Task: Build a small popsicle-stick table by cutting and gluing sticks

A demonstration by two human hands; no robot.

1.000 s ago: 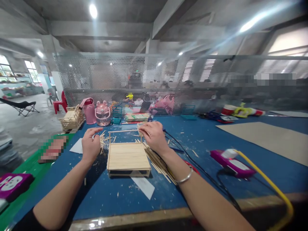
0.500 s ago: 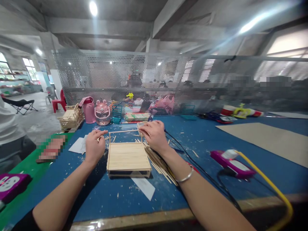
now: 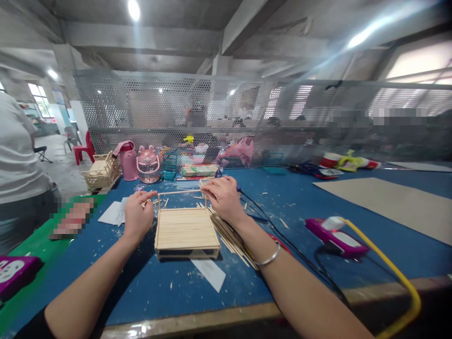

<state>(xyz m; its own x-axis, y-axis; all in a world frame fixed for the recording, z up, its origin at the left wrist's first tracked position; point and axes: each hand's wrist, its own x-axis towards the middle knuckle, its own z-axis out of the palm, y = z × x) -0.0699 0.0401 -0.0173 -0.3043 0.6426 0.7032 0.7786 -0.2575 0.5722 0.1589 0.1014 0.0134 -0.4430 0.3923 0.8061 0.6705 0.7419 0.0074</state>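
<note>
A flat frame of pale wooden sticks [image 3: 187, 230] stands on the blue table, with two short posts at its far edge. Across those posts lies a thin crossbar stick [image 3: 179, 192]. My left hand [image 3: 140, 211] is at the bar's left end, index finger stretched against it and the other fingers curled; a small stick piece seems to show between them. Thumb and fingers of my right hand [image 3: 221, 195] pinch the bar's right end. Beside the frame, partly under my right forearm, lies a pile of loose sticks [image 3: 229, 235].
A purple power strip [image 3: 337, 238] with a yellow cable sits right. Black cords cross the table near my right arm. White paper [image 3: 211, 274] lies before the frame. Behind are a pink bottle [image 3: 127, 161], a clear pink jug [image 3: 148, 165] and a mesh screen. A person stands at left.
The whole view has shifted slightly. The person at the left has moved further into view. Both my hands remain at the ends of the crossbar, almost unchanged.
</note>
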